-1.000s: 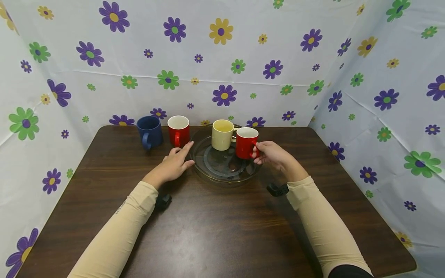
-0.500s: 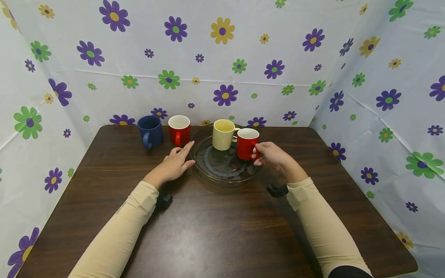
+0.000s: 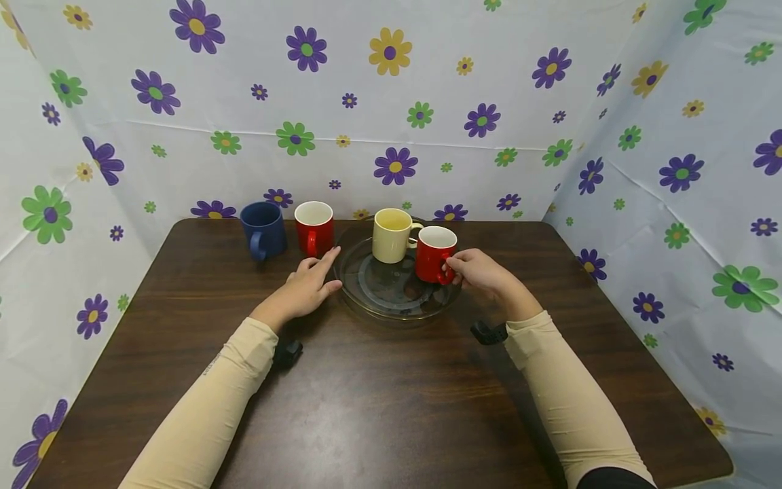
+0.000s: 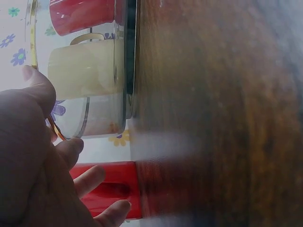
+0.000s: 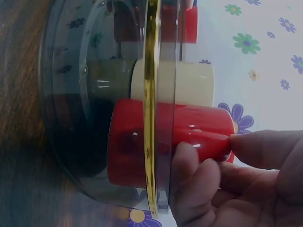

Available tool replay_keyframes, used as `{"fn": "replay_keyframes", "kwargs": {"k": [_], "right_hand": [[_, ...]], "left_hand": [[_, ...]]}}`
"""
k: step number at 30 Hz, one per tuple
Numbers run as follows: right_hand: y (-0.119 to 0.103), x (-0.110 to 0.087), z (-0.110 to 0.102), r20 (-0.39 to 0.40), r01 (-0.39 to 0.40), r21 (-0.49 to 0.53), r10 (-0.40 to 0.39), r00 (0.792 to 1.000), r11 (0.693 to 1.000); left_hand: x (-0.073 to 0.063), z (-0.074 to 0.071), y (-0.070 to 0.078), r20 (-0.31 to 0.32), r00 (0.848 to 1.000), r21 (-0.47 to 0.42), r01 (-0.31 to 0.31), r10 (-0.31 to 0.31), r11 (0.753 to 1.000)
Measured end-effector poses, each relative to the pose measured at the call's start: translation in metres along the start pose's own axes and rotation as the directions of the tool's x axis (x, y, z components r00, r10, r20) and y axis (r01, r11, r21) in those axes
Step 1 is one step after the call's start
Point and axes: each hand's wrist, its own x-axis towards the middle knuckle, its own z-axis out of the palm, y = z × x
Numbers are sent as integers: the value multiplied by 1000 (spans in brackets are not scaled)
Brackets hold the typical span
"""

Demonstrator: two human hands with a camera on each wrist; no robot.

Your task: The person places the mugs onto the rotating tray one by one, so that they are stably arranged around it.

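Observation:
My right hand [image 3: 485, 275] pinches the handle of a red mug [image 3: 430, 261] with a white inside, between thumb and fingers. The mug stands upright within a smoky glass bowl [image 3: 373, 302], at its right side. Through the glass in the right wrist view, a dark band shows below the mug's base [image 5: 113, 146]. A cream-yellow mug [image 3: 388, 246] sits in the bowl, just left of the red one. My left hand [image 3: 299, 292] rests at the bowl's left rim, fingers extended. In the left wrist view the gold rim [image 4: 33, 42] passes between thumb and index finger.
Left of the bowl, another red mug [image 3: 314, 231] stands close behind my left fingertips, its handle facing me. Beside it is a blue mug [image 3: 264, 231]. They stand near the back edge of a dark wooden table [image 3: 379, 401], with a flowered curtain [image 3: 342, 81] behind.
The red mug in my right hand has shifted slightly to the right and toward me, its handle turned more to the front. My left hand and the other mugs keep their places.

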Motion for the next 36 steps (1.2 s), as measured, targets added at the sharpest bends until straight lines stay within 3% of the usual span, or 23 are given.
{"fn": "replay_keyframes", "kwargs": {"k": [14,29,36], "right_hand": [[7,7,6,-25,56,-228,-64,998,972],[4,11,11,-18,51,-283,-59,998,958],[3,14,17,-99,-2,-370,-37,994,929]], "left_hand": [[-1,2,1,-2,1000,-5,-3,3,1000],[0,1,-2,8,1000,-15,9,-9,1000],[0,1,-2,13,1000,-14,11,-11,1000]]}}
